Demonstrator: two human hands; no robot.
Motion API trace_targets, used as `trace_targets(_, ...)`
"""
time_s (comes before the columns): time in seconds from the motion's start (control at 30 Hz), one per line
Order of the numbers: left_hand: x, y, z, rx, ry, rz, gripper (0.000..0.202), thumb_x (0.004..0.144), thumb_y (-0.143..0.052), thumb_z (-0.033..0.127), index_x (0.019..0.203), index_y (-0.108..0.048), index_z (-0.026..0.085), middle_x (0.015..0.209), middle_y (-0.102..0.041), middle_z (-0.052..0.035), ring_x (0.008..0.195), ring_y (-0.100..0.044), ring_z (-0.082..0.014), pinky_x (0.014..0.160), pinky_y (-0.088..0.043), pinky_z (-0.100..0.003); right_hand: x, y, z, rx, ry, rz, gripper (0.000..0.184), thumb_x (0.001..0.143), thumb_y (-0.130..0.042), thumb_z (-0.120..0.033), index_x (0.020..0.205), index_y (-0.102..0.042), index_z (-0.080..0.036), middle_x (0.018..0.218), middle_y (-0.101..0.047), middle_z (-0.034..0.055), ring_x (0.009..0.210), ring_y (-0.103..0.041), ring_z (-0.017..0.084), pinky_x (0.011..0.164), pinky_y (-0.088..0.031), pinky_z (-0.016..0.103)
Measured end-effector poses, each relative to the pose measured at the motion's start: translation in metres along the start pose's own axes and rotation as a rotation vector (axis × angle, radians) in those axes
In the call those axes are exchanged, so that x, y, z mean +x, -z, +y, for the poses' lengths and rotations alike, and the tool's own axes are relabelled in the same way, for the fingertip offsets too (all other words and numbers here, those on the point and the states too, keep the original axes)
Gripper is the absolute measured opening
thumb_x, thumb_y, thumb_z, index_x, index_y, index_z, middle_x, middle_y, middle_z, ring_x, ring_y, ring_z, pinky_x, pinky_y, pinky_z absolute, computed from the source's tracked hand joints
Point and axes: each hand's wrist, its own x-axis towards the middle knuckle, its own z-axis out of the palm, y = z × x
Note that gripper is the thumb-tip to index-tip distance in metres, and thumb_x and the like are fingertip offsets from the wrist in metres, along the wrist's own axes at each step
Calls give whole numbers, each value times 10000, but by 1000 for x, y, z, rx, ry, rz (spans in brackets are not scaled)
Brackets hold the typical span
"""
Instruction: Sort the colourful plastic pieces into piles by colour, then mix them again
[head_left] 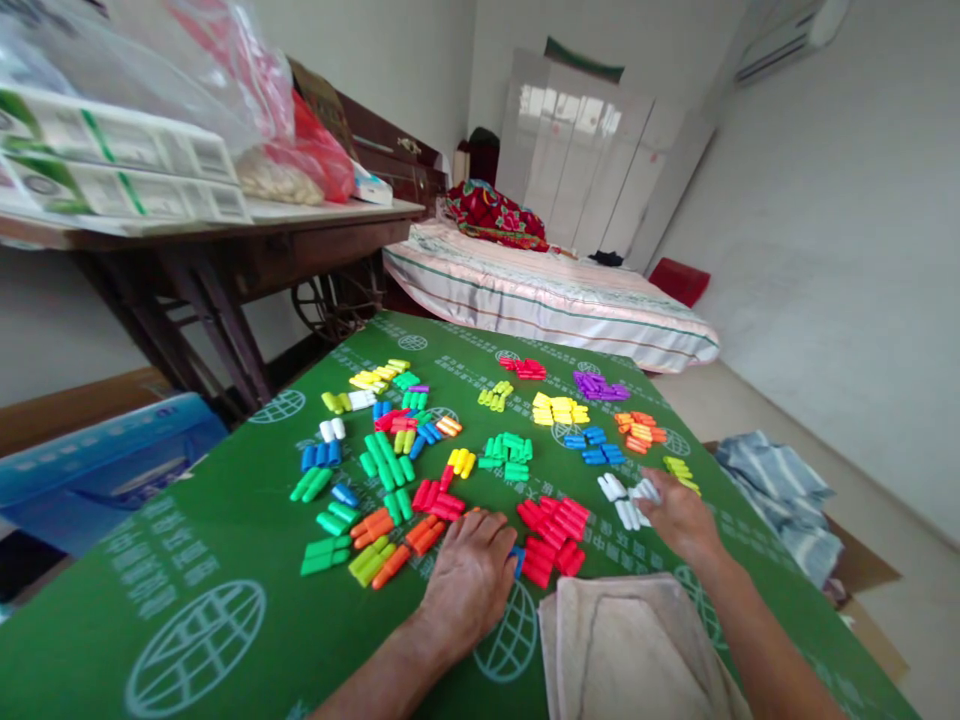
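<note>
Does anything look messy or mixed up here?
Yes. The left-side pieces lie jumbled, colours mixed, while the right-side piles hold one colour each. A blue piece by the left hand sits beside the red pile.

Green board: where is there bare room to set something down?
Bare: the green board's near-left corner, bordered by the mixed plastic pieces and the left hand. A narrow strip along the far edge, past the purple pieces. Crowded: the middle, and near right by the folded cloth and right hand.

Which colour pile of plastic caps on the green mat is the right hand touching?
The pile of white plastic caps, at the fingertips of the right hand; the red pile beside it lies nearer the left hand.
</note>
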Motion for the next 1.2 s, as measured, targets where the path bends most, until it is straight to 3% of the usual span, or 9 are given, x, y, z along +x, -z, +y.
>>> trace_targets(0.17,-4,5,2,-14,-50,8,187,834,-503,178,956,-643,196,1066,-647,-71,1049,-560,-239,985,-433,-464,-4,-9,11,-202,86,-134,402,812,-501,-239,1197,-599,-175,1141,-650,113,973,-640,242,812,-476,330)
trace_targets(0.33,-8,11,1,-38,-73,-24,216,800,-543,196,997,-632,200,1094,-634,-75,1071,-546,-241,989,-427,-440,-12,-6,2,-201,115,-53,409,840,-487,-276,1214,-584,-145,1189,-607,156,1029,-603,273,848,-468,368)
trace_targets(0.47,-10,7,-4,-55,-70,-22,281,757,-565,161,1029,-623,201,1118,-631,-79,1101,-539,-246,1005,-413,-444,-41,-5,-46,-15,322,-24,312,848,-492,-236,1128,-626,-200,1142,-632,97,997,-605,230,871,-469,340)
trace_targets(0.6,-12,1,-10,-88,-88,2,316,745,-570,152,1057,-614,176,1127,-634,-89,1110,-543,-252,1017,-418,-443,-76,-13,-111,118,672,-193,279,844,-518,-169,1098,-620,-224,1123,-631,57,1066,-548,212,962,-420,347)
trace_targets(0.73,-16,-5,-22,-118,-89,55,372,732,-538,113,1096,-596,163,1143,-636,-95,1123,-554,-237,1011,-449,-425,-90,-25,-147,93,725,-283,258,811,-579,-168,1065,-616,-191,1102,-621,69,1104,-513,236,1013,-381,385)
trace_targets(0.83,-18,-8,-32,-112,-94,142,361,720,-540,118,1070,-605,170,1166,-638,-101,1155,-553,-249,1011,-461,-438,-89,-32,-155,40,697,-300,251,830,-559,-202,1073,-617,-176,1191,-582,97,1220,-440,270,1057,-340,423)
trace_targets(0.93,-18,-9,-38,-94,-105,153,313,738,-542,144,1038,-621,182,1181,-643,-99,1163,-561,-257,999,-479,-442,-86,-37,-156,19,692,-315,243,843,-541,-214,1067,-622,-168,1257,-548,110,1300,-369,273,1095,-298,423)
trace_targets(1.2,-17,-10,-43,-133,-103,204,210,796,-529,212,964,-655,211,1217,-627,-96,1185,-548,-262,973,-502,-430,-68,-34,-144,42,796,-252,130,850,-545,-182,931,-645,-166,1217,-573,86,1289,-379,230,1108,-284,380)
